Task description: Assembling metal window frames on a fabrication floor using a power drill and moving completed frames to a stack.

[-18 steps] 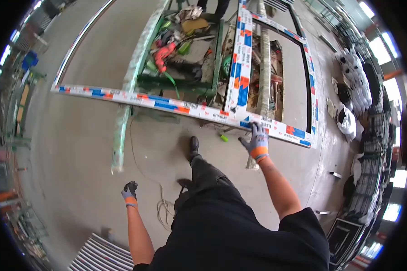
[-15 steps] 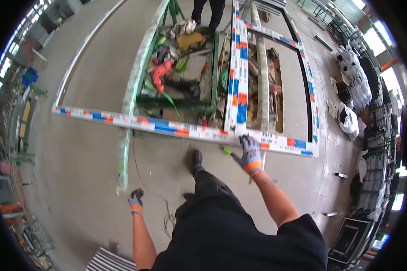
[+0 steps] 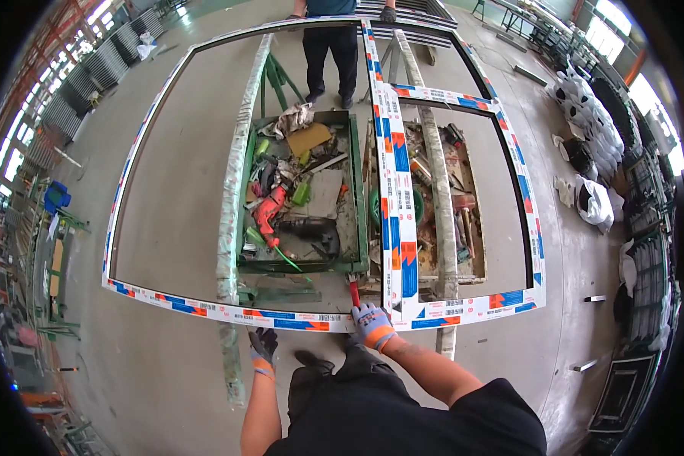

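A large window frame (image 3: 190, 305), wrapped in white, blue and orange protective film, lies across two film-covered trestle beams. My right hand (image 3: 372, 325), in a grey and orange glove, is closed around its near rail by the upright bar. A red-handled tool (image 3: 354, 292) shows just beyond those fingers; whether they touch it I cannot tell. Lower left, my left hand (image 3: 264, 346) is at the outer edge of the near rail, its dark gloved fingers apart. Contact with the rail is unclear.
Under the frame, a green tray (image 3: 361, 228) holds a red power drill (image 3: 267, 214), rags and tools. Beside it sits another tool-filled tray (image 3: 475, 262). Across the frame, a co-worker (image 3: 330, 57) has gloved hands at the far rail. White sacks (image 3: 591, 204) line the right side.
My right hand has moved left along the near rail, and my left hand has risen to it. The view has shifted, bringing the frame's far side and the co-worker's hands into sight.
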`<state>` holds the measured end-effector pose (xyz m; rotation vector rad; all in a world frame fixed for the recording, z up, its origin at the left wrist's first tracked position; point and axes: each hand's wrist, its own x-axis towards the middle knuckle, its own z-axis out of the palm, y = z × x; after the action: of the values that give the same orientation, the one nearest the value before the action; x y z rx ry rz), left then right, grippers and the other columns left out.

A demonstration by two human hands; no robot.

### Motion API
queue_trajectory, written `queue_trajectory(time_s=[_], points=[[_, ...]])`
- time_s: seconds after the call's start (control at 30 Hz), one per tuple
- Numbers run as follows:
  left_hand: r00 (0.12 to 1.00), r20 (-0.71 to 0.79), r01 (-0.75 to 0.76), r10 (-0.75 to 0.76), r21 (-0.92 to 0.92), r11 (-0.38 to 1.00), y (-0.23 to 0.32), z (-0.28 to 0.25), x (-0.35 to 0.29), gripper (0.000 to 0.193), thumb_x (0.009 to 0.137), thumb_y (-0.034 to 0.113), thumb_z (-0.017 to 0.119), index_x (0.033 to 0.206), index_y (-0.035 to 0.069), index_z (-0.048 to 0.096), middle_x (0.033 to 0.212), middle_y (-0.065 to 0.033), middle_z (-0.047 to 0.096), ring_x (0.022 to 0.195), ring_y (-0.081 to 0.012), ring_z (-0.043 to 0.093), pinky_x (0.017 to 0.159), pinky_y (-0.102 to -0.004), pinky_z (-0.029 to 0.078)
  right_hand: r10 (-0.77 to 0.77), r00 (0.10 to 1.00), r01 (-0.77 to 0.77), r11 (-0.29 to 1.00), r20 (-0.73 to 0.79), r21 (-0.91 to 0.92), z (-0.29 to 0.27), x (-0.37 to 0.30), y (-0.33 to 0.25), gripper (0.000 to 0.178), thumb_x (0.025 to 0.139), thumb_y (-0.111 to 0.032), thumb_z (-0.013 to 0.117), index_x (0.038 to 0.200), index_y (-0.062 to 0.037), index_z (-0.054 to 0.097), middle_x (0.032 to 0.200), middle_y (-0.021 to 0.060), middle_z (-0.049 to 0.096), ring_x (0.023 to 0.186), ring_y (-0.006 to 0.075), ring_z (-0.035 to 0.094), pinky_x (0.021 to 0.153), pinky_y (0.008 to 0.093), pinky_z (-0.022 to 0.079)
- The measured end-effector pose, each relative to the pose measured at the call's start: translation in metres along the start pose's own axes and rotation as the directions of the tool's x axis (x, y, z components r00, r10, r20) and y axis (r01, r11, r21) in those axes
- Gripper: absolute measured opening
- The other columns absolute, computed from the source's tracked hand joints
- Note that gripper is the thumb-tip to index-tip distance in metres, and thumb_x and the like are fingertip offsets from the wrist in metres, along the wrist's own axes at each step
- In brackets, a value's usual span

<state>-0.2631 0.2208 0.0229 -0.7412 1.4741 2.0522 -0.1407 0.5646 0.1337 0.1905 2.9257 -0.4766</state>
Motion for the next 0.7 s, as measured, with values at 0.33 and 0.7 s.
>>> queue_trajectory(time_s=[0.33,0.7], points=[[0.936,0.346,0.152,0.061,-0.557,0.816,0.029,0.055,0.008,0.078,0.082,0.073,0.044,0.139,0.02,0.041,0.141,-0.0066,0.043,0.127,-0.035,0.041,0.103,-0.0565,0.036,-0.048,0.997,0.048,0.999,-0.054,-0.009,-0.013,0.016,-0.013,0.029,0.081,-0.033,0.058,0.09,-0.0059,0.057,0.088,0.0149,0.061,0.087,0.0326,0.059,0.072,0.0434,0.047],[0.918,0.32,-0.029,0.234,-0.533,0.846,0.111,-0.041,-0.04,0.063,0.089,0.062,0.045,0.133,0.017,0.045,0.122,-0.0082,0.056,0.114,-0.031,0.054,0.093,-0.0531,0.048,-0.147,0.984,0.149,0.989,-0.098,0.019,-0.089,0.012,-0.126,0.042,0.071,-0.042,0.069,0.091,-0.0074,0.058,0.087,0.0124,0.059,0.084,0.0304,0.06,0.074,0.0403,0.049]])
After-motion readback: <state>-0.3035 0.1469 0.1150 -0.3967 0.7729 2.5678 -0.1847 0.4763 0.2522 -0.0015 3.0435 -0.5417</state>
